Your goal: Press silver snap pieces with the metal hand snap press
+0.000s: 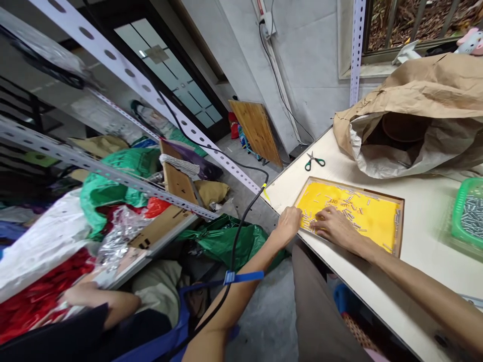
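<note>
A shallow wooden tray with a yellow bottom [398, 223] lies on the pale table [422, 271], scattered with several small grey metal pins [349, 201]. My left hand [290, 223] curls over the tray's near left corner, fingers closed on its rim. Inside the tray, my right hand [334, 224] rests palm down on the yellow bottom among the pins, fingers bent and pressed together at the tips. A blue strap [241, 277] circles my left forearm with a black cable running from it.
Green-handled scissors [314, 161] lie beyond the tray. A big brown paper sack [418, 115] fills the table's far right; a green basket of metal parts [469, 211] sits at the right edge. Left: perforated metal shelving [124, 176], bags, another person's arm [101, 301].
</note>
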`<state>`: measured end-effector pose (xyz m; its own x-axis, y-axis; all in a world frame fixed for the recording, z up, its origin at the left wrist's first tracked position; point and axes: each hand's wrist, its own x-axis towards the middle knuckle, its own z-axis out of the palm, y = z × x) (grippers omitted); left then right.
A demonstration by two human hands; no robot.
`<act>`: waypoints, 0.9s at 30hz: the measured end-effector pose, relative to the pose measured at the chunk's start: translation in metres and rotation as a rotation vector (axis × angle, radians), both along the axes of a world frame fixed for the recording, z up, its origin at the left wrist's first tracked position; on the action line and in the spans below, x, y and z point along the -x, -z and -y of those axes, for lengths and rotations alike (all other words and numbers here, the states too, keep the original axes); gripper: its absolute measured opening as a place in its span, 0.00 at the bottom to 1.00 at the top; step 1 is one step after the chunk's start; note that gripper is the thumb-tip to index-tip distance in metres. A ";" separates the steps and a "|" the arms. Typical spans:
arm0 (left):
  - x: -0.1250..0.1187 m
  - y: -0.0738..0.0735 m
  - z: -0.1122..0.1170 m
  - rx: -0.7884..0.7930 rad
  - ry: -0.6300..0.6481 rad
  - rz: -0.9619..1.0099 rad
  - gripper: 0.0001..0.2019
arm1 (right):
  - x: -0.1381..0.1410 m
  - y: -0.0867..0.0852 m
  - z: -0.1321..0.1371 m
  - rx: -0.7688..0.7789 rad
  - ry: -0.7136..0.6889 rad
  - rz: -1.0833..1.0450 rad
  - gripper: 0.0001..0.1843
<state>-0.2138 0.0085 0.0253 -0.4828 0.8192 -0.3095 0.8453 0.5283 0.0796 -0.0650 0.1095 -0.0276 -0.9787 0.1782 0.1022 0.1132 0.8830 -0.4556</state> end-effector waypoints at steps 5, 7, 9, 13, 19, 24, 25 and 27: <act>-0.009 0.012 -0.002 0.090 0.034 -0.036 0.11 | -0.002 0.003 -0.014 -0.156 -0.028 -0.009 0.09; -0.012 0.020 -0.007 -0.007 0.035 0.070 0.10 | -0.014 0.003 -0.029 -0.238 0.042 -0.016 0.09; -0.013 0.027 -0.012 -0.175 0.050 0.200 0.10 | -0.029 0.003 -0.044 -0.294 0.099 -0.025 0.10; -0.011 0.033 -0.017 -0.409 0.028 0.270 0.09 | -0.056 0.002 -0.060 -0.269 0.159 -0.114 0.14; -0.023 0.031 -0.015 -0.254 0.076 0.301 0.09 | -0.063 -0.003 -0.044 -0.149 0.174 -0.154 0.16; -0.032 0.029 -0.017 -0.251 0.031 0.228 0.10 | -0.036 -0.003 -0.026 -0.068 0.078 -0.042 0.12; -0.031 0.028 -0.018 -0.263 0.020 0.225 0.10 | -0.029 -0.002 -0.025 -0.037 0.069 -0.036 0.13; -0.025 0.024 -0.018 -0.311 -0.010 0.242 0.10 | -0.017 0.000 -0.023 0.017 0.072 -0.041 0.15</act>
<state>-0.1887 0.0270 0.0011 -0.4351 0.8872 -0.1533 0.7772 0.4561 0.4335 -0.0478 0.1329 -0.0281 -0.9583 0.2499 0.1386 0.1568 0.8654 -0.4758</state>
